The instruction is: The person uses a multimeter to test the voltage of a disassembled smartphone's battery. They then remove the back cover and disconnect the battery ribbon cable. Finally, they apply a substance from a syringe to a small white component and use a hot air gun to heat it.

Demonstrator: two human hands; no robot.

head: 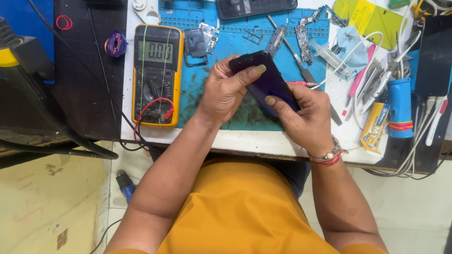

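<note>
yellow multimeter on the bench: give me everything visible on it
The multimeter is a yellow-cased handheld unit with a dark face, lying flat, face up, on the white bench at the blue mat's left edge. A grey display sits on top, lit and showing digits; a round dial sits below it. A red lead loops over its lower half. Neither of the hands touches it; the left hand is nearest.

Left hand (225,91) and right hand (303,117) grip a dark phone (267,81); seemingly above blue mat (207,101).

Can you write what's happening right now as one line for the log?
left hand: holds dark phone | right hand: holds phone's lower end | under: blue mat | left of it: yellow multimeter
</note>
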